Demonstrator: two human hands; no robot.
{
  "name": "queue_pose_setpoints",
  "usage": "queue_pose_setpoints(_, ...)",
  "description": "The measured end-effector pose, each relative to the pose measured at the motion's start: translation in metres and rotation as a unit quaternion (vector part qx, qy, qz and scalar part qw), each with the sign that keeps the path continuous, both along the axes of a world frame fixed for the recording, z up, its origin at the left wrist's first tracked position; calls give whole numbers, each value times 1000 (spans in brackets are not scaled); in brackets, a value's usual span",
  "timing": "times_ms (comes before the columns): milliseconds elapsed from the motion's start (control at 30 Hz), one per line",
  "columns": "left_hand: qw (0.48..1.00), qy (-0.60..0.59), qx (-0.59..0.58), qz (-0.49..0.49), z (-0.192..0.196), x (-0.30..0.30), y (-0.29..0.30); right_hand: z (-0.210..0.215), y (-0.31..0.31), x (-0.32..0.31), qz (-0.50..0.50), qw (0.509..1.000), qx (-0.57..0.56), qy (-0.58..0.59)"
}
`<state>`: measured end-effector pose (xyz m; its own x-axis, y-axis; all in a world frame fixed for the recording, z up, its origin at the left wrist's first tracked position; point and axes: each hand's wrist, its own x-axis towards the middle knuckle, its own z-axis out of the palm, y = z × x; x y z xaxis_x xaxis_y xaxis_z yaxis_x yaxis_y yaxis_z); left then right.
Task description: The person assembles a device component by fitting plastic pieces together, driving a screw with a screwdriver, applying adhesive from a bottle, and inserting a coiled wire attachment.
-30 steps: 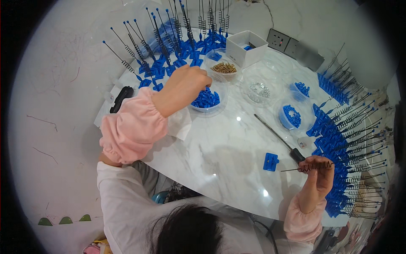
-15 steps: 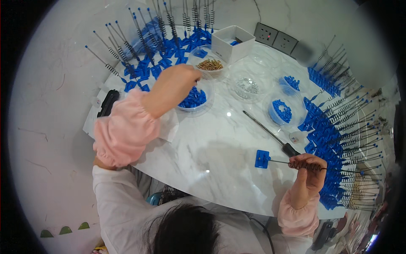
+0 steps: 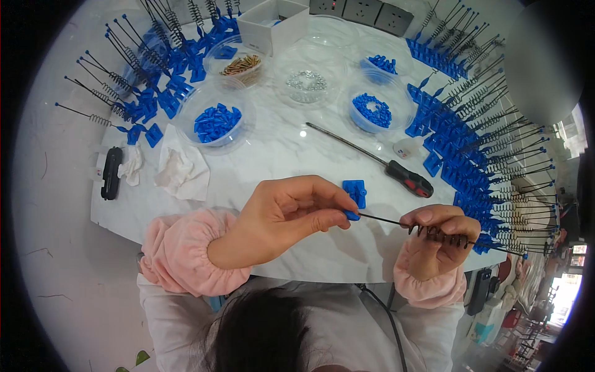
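Note:
My right hand (image 3: 437,239) is wrapped round the black coil spring (image 3: 443,236) of a thin metal rod, which points left and right. At the rod's left end, the thumb and fingers of my left hand (image 3: 297,214) pinch a small blue plastic part (image 3: 351,215), mostly covered by the fingertips. Just beyond those fingertips is a square blue plastic piece (image 3: 354,188), which seems to lie on the table. A screwdriver (image 3: 406,177) with a black and red handle rests farther back, between the hands and the bowls.
Clear bowls hold blue parts (image 3: 217,123), brass-coloured pins (image 3: 242,64), silver bits (image 3: 305,80) and small blue pieces (image 3: 372,111). A white box (image 3: 273,28) stands behind. Finished-looking spring rods on blue bases (image 3: 458,142) crowd both sides. Crumpled tissue (image 3: 181,167) lies left.
My left hand has come back from the bowl of blue parts to the rod's left end, bringing a small blue part. My right hand still holds the spring. The view has shifted.

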<state>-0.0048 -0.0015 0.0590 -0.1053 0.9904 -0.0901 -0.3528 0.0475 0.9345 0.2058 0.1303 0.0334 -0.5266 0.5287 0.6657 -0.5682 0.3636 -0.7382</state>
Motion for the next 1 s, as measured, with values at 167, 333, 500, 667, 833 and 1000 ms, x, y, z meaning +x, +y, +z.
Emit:
queue_pose_setpoints(167, 1000, -2, 3, 18, -7, 2, -1, -1, -4, 2, 6, 1000, -18, 7)
queue_pose_setpoints(333, 999, 10, 8, 33, -10, 5, 0, -1, -2, 2, 3, 1000, -14, -3)
queue_pose_setpoints(500, 999, 26, 18, 41, -11, 5, 0, -3, 1, 2, 13, 1000, 6, -9)
queue_pose_setpoints(667, 998, 42, 15, 44, -12, 5, -1, -3, -1, 0, 4, 1000, 5, -9)
queue_pose_setpoints(833, 998, 28, 16, 45, -14, 4, -4, -3, -2, -1, 6, 1000, 2, -17)
queue_pose_setpoints(1000, 998, 48, 21, 47, -15, 3, -3, -3, -4, 0, 6, 1000, -6, -12)
